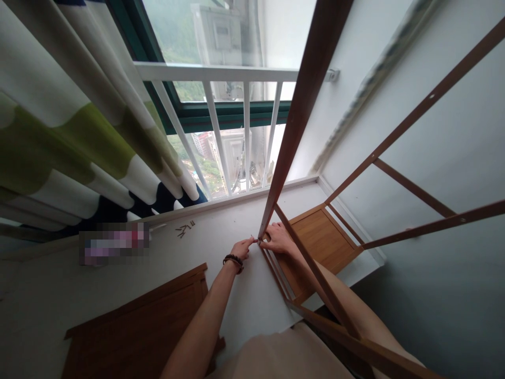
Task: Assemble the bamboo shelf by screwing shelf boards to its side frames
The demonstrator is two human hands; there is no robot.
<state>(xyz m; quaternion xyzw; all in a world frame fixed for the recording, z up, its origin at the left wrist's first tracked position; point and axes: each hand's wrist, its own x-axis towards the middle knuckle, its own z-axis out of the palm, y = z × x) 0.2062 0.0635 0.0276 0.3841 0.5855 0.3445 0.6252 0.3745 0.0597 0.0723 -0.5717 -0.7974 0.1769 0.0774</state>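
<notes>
A brown wooden rack frame [290, 123] stands tilted in view, with a slatted-looking wooden shelf panel [325, 237] near its foot. My left hand [241, 250], with a dark beaded bracelet on its wrist, is closed in a pinch at the bottom of the nearest post. A small thin thing shows at its fingertips; its kind is too small to make out. On the other side of that post, my right hand [279, 239] grips the frame's lower corner, its thumb close to the left fingertips. The post partly hides the right hand, and a brace crosses the forearm.
Several small screws or bolts [184, 229] lie on the white ledge [240, 213]. Loose wooden panels [145, 316] rest at lower left, near a blurred pink item [114, 245]. A white railing [232, 72] fronts the window; a patterned curtain [74, 121] hangs left.
</notes>
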